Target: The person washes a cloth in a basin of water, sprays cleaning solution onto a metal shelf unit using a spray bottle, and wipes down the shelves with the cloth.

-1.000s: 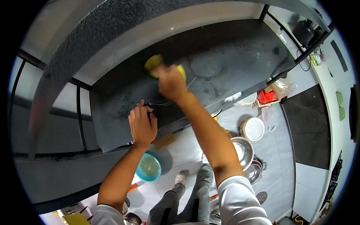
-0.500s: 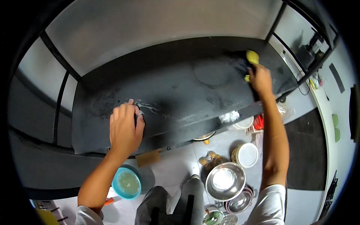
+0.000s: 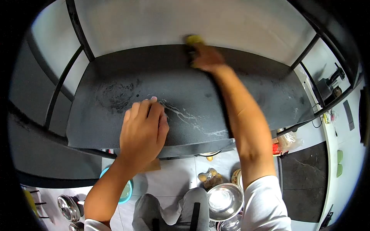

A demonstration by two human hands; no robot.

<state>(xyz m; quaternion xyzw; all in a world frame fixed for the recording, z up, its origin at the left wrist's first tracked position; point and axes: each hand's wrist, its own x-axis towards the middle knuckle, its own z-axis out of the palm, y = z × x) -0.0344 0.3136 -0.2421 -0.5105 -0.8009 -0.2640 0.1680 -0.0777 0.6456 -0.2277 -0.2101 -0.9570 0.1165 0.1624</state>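
- Black shelf (image 3: 185, 86) spans the middle of the frame, with white streaks (image 3: 185, 115) toward its front edge and a scuffed patch (image 3: 115, 96) left of centre.
- Steel bowl (image 3: 225, 202) sits down at bottom centre-right, below the shelf, well apart from the action.
- Left hand (image 3: 143, 127) is left of centre at the shelf's front, fingers close together, thumb alongside. Palm's hidden, so can't tell if it's holding anything; bracing, I'd guess.
- Right hand (image 3: 208, 57) is up top centre by the back edge, seemingly closed around a yellow sponge, though it's too blurry to make out the exact grip.
- Yellow sponge (image 3: 194, 39) pokes past those fingers, against the pale wall (image 3: 154, 27) from this angle. Looks like a wiping stroke along the back; next move calls for flat, steady pressure imo, and those streaks need attention too.
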